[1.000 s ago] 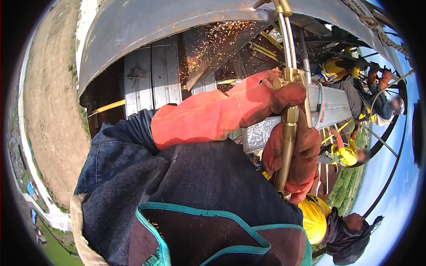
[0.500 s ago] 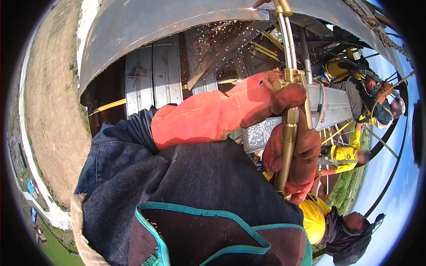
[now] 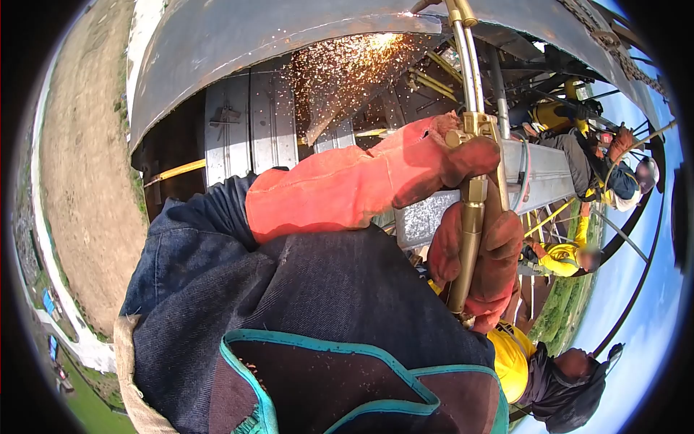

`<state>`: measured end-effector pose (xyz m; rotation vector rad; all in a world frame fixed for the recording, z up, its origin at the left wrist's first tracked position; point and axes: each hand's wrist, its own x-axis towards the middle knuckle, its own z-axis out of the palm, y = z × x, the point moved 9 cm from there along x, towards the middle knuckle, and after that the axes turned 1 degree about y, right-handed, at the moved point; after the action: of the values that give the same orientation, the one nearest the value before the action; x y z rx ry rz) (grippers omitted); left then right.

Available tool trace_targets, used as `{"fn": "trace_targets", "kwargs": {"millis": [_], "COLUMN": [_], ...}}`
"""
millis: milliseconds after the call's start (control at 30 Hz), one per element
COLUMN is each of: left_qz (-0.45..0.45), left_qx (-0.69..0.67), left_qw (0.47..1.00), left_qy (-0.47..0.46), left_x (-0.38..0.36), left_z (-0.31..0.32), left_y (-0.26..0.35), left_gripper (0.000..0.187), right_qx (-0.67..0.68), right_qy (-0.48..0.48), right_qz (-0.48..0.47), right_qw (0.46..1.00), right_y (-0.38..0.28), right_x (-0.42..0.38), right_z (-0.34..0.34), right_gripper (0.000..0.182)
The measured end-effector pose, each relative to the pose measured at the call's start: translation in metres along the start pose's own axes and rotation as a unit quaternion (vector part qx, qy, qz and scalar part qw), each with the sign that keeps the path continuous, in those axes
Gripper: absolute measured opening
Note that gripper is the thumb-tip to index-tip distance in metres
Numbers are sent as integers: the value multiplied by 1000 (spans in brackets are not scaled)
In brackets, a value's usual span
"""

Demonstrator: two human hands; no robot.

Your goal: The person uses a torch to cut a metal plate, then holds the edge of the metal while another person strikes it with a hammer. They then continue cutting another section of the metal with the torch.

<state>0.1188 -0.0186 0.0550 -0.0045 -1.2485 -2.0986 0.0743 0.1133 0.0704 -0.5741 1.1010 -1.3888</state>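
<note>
My left hand (image 3: 441, 159), in a scorched red glove, reaches in from the left with its fingers closed around the valve end of a brass cutting torch (image 3: 473, 217). Below it, my right hand (image 3: 497, 264), also gloved in red, is wrapped around the torch's handle. The torch's metal tubes run up to the top edge, where its bent head (image 3: 425, 6) lies close to a large curved steel plate (image 3: 289, 50). Bright orange sparks (image 3: 361, 54) spray beneath the plate's cut edge. Both palms are hidden.
Metal beams (image 3: 271, 119) and yellow bars lie beyond the plate. A chain (image 3: 629, 61) hangs at upper right. Several people in yellow and dark clothing are at the right, one (image 3: 510, 362) close by my right side. A dark denim garment (image 3: 311, 289) fills the lower foreground.
The sparks have become much brighter and denser under the plate. My hands and the torch hold almost the same position. A person in yellow at the right has shifted posture.
</note>
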Motion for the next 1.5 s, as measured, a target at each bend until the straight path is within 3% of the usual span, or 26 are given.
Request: {"fn": "trace_targets", "kwargs": {"millis": [167,467,600,767,900,1067,1233,1500], "left_qz": [23,-62,-22,-6,-21,-51,-24,-32], "left_qx": [3,-7,-12,-31,35,-3,22,23], "left_qw": [1000,998,1000,999,999,999,999,999], "left_qy": [6,-33,-14,-15,-5,-6,10,-3], "left_x": [0,-9,-6,-3,-5,-9,-5,-7], "left_z": [-2,4,3,0,-6,-1,-5,-4], "left_y": [-1,7,7,-2,-3,7,0,3], "left_gripper": [34,41,42,38,35,36,39,41], "right_qx": [-5,29,35,31,31,23,-6,-34], "right_qy": [-1,-19,38,42,53,-14,-17,-69], "right_qz": [12,28,4,23,20,-5,-3,-56], "right_qw": [1000,999,999,998,998,1000,1000,995], "right_y": [-1,-1,-2,-1,-2,-3,-7,-7], "right_x": [-1,-2,-3,1,1,1,2,0], "right_z": [-1,-2,1,2,2,0,9,5], "right_gripper": [61,53,45,46,53,50,24,42]}}
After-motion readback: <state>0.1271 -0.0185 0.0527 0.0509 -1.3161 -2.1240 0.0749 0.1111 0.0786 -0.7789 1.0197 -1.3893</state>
